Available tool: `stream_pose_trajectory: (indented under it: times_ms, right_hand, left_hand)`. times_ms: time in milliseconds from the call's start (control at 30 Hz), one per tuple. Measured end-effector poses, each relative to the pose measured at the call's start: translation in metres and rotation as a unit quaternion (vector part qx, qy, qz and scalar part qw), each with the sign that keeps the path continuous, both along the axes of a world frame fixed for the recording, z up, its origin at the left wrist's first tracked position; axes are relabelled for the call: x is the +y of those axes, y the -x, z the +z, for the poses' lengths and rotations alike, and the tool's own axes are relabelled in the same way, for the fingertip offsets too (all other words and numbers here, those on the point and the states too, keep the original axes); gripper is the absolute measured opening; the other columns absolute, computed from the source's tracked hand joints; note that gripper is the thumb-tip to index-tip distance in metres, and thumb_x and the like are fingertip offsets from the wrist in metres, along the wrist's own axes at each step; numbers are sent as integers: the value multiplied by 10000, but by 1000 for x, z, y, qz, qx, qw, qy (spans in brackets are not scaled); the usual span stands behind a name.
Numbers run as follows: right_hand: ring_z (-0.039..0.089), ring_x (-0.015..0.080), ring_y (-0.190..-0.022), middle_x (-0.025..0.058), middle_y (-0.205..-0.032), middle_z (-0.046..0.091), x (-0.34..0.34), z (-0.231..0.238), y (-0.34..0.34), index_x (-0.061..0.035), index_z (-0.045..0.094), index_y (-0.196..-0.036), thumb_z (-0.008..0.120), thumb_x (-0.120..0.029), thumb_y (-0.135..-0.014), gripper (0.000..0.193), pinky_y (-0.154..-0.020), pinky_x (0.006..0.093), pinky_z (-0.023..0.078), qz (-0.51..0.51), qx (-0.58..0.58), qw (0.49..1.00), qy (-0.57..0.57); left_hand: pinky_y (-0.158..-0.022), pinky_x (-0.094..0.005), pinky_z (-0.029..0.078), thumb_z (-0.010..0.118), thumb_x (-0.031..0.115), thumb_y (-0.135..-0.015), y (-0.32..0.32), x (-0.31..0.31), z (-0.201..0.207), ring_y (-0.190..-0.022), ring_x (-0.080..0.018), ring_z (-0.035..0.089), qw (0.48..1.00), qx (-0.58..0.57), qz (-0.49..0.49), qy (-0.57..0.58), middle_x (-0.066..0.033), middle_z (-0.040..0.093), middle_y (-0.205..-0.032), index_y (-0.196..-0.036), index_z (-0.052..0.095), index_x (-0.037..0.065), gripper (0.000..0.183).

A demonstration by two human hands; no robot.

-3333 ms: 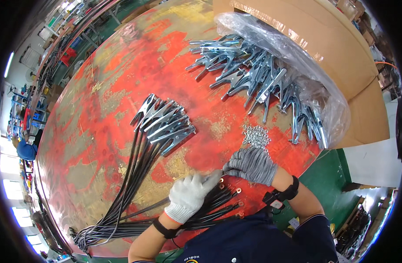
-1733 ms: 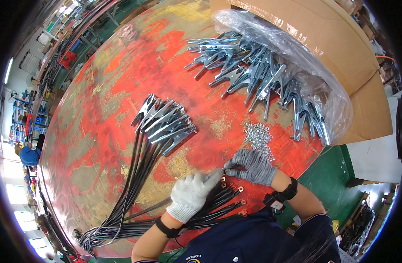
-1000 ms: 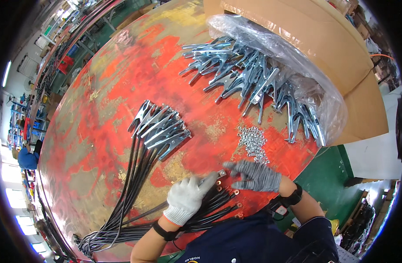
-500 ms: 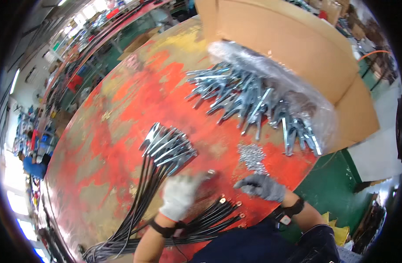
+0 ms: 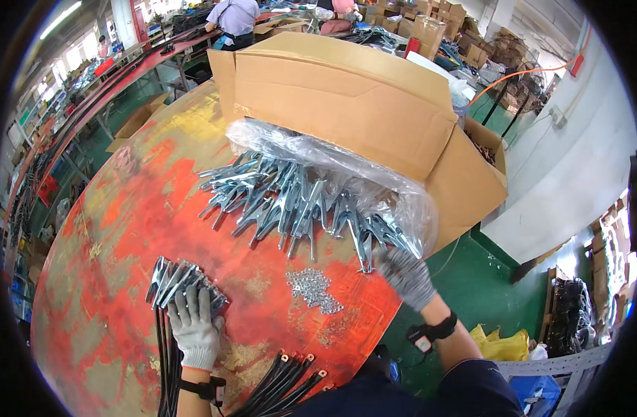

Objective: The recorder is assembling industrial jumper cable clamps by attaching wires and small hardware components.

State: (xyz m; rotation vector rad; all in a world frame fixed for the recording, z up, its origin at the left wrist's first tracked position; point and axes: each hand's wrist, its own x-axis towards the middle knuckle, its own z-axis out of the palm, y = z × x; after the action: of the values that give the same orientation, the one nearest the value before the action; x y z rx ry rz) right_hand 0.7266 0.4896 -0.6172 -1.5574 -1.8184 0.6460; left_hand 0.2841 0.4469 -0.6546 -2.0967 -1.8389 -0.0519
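Observation:
My left hand [image 5: 195,325], in a pale work glove, lies with fingers spread on a row of silver metal spring clamps [image 5: 167,279]. Black cables [image 5: 167,354] run from those clamps toward the near edge. My right hand [image 5: 410,281], in a grey glove, reaches the right end of a large heap of similar clamps [image 5: 298,208]. Its fingertips are at the outermost clamps, and whether they grip one is unclear. Between the hands lies a small pile of shiny metal nuts or washers [image 5: 315,290]. More black cables with copper ring ends [image 5: 280,379] lie near my body.
A big cardboard box [image 5: 339,104] lies open behind the heap, with clear plastic wrap [image 5: 332,156] over its lip. The worn red table [image 5: 117,264] has a curved edge. A yellow bag [image 5: 502,344] sits at the right; other people work at the far benches.
My left hand has moved left onto the cabled clamps. My right hand has gone from beside the small metal parts to the heap's right end. The view has shifted.

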Motion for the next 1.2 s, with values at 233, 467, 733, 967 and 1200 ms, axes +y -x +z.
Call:
stream_pose_trajectory:
  times_ms: [233, 467, 733, 967, 1200]
  right_hand:
    - [598, 380, -829, 191, -919, 640, 88, 29, 16, -48, 621, -1090, 638, -195, -817, 310, -786, 471, 504, 27, -377, 922, -84]
    - [624, 221, -788, 122, -905, 619, 121, 6, -9, -113, 615, -1093, 521, -177, -933, 197, -642, 369, 533, 68, -117, 954, 266]
    - [614, 210, -1007, 148, -1096, 625, 97, 5, -87, -61, 541, -1267, 546, -232, -941, 368, -838, 356, 535, -29, 56, 967, 248]
    - [616, 200, -996, 141, -1110, 623, 66, -27, -86, -55, 515, -1300, 544, -260, -948, 408, -833, 343, 540, -62, 159, 980, 107]
    - [617, 190, -986, 135, -1125, 620, 49, -31, -60, -50, 490, -1333, 542, -288, -955, 450, -828, 330, 544, 10, 247, 969, -15]
  left_hand:
    - [-1129, -557, 223, 641, 410, -766, -18, -26, 46, -1322, -405, 374, 995, -62, 14, 81, -167, 456, -1416, -1371, 483, 111, 693]
    - [-862, -410, 475, 700, 249, -807, -4, -116, 74, -966, -281, 620, 958, -253, 1, 136, -90, 671, -1016, -1082, 662, 126, 304]
    - [-747, -384, 511, 615, 243, -882, -15, -221, 53, -879, -263, 648, 937, -276, 88, 195, -63, 682, -981, -1116, 635, 154, 251]
    - [-719, -381, 514, 617, 263, -885, 23, -233, 58, -836, -244, 661, 921, -198, 193, 275, -43, 691, -936, -1097, 642, 206, 221]
    - [-715, -346, 492, 543, 191, -838, 51, -228, 51, -828, -218, 634, 945, -107, 22, 307, -19, 638, -881, -1003, 635, 165, 191]
